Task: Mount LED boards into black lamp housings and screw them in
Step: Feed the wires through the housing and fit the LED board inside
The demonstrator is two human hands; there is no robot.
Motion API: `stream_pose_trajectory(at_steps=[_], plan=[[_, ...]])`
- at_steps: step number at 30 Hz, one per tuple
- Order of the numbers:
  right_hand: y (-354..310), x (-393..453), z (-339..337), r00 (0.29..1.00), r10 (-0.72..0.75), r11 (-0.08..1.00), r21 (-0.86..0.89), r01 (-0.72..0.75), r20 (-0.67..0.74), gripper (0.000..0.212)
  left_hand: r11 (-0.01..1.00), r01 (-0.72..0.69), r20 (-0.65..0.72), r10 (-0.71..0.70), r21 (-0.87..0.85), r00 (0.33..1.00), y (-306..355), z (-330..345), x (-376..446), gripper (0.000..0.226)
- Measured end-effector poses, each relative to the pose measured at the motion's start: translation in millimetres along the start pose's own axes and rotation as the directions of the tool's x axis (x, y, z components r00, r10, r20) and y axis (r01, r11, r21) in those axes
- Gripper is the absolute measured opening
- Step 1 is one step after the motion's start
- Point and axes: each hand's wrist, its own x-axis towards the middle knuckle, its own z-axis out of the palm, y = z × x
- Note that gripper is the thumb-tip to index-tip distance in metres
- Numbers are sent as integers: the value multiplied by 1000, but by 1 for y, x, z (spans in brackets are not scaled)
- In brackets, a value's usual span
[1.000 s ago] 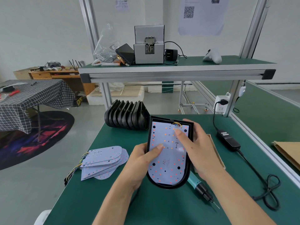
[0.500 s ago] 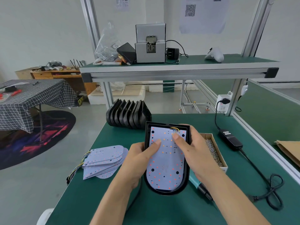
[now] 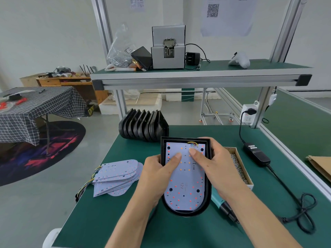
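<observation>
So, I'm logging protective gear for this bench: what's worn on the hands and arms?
Nothing that shows. The left hand and right hand are bare, without gloves, rings or a watch, and both forearms are uncovered to the frame's edge, with no sleeves or wrist strap in view.

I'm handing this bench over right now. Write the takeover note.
Left hand grips the housing, thumb pressing the LED board.
Right hand grips the other side, thumb on the board too.
Board sits in the housing; no screws visible yet.
Spare boards lie left, empty housings behind, screw box and screwdriver right.
Left: screw this board down, then the rest.
</observation>
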Motion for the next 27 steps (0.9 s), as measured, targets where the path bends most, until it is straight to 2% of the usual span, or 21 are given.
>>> stream_pose_trajectory(at_steps=[5, 13, 17, 21, 25, 27], plan=[[-1, 1, -3, 999, 38, 999, -13, -38, 3, 18, 999, 7, -49, -5, 41, 999, -2, 3, 0, 34], [-3, 0, -5, 1000, 28, 998, -56, -29, -6, 11, 999, 38, -38, -37, 26, 999, -4, 3, 0, 55], [-2, 0, -4, 1000, 14, 995, -97, -14, 4, 14, 1000, 20, -63, -21, -8, 998, -3, 3, 0, 84], [-1, -1, -5, 1000, 22, 994, -104, -22, 4, 16, 999, 33, -57, -33, -12, 998, -3, 4, 1, 86], [1, -2, -4, 1000, 24, 996, -89, -25, -13, 20, 999, 51, -70, -51, 0, 996, -6, 5, 1, 78], [1, -3, -4, 999, 32, 995, -93, -33, -11, 20, 998, 57, -76, -56, 13, 996, -7, 5, 1, 82]])
